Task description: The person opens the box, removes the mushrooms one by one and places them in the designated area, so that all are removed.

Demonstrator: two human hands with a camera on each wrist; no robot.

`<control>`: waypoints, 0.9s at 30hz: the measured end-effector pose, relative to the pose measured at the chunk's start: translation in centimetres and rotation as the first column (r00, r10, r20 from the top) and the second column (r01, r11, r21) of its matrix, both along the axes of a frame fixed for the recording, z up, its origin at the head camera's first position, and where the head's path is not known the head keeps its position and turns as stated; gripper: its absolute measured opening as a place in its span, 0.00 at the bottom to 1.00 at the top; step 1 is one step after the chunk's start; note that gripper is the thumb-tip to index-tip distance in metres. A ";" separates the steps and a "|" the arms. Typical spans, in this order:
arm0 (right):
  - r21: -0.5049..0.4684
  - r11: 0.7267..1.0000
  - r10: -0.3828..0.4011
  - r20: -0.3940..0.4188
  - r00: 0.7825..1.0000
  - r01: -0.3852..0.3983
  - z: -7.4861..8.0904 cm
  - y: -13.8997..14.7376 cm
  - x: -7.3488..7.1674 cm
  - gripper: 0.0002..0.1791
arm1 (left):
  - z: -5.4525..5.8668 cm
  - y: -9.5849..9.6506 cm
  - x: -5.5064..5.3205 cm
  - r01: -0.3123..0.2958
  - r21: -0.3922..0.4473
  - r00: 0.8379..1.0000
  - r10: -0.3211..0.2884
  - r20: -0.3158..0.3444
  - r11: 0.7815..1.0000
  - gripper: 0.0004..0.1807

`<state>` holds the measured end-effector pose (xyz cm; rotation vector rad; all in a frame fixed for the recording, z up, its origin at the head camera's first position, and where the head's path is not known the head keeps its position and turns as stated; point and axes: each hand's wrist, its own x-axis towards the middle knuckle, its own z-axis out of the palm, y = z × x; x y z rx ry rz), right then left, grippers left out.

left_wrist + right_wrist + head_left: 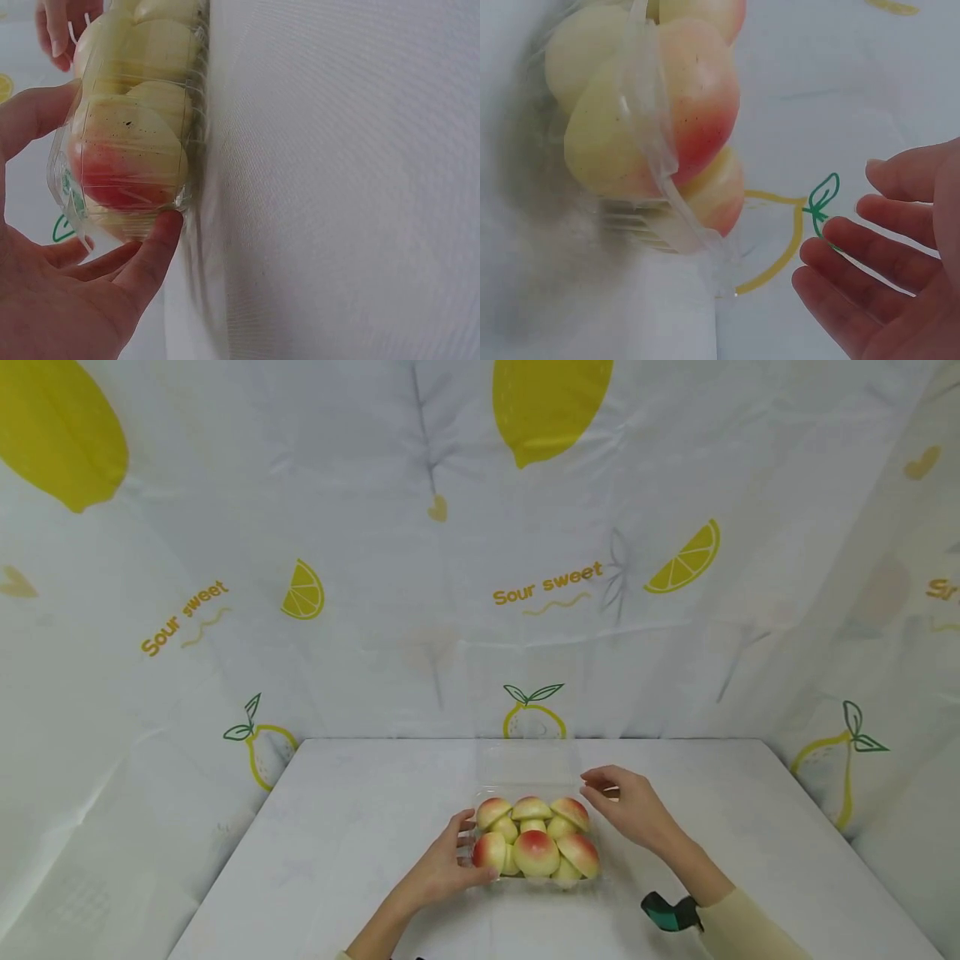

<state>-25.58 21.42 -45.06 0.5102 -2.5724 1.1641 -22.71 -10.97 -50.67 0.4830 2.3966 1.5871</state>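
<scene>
A clear plastic clamshell box [566, 883] sits in the middle of the white table, its see-through lid [527, 766] raised at the back. Inside lie several rounded, fruit-like pieces [536, 853], pale yellow with a red blush, in two rows. My left hand [442, 870] holds the box by its left end; in the left wrist view its thumb [45, 112] lies on the upper edge and a fingertip [171, 225] on the lower edge. Near the back right corner hovers my right hand [626, 802], fingers loosely bent, apart from the box in the right wrist view.
The white table [345, 827] ends at a cloth backdrop [375, 652] printed with lemons and lettering, which also rises at both sides. A black and green strap piece [670, 912] sits by my right wrist.
</scene>
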 end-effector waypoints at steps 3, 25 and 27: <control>0.000 0.999 0.033 -0.015 0.999 -0.033 0.3 -0.2 0.6 0.11 | 0.0 0.0 0.1 -0.001 0.001 1.000 0.001 0.002 1.000 0.52; 0.080 0.963 0.253 0.050 0.966 -0.256 0.4 -2.1 3.5 0.17 | -0.1 0.1 -0.1 -0.002 -0.019 1.000 0.002 0.001 1.000 0.53; 0.073 0.956 0.280 0.050 0.959 -0.283 0.2 -2.3 3.5 0.16 | -0.1 0.0 -0.1 -0.003 -0.017 1.000 0.003 0.001 1.000 0.53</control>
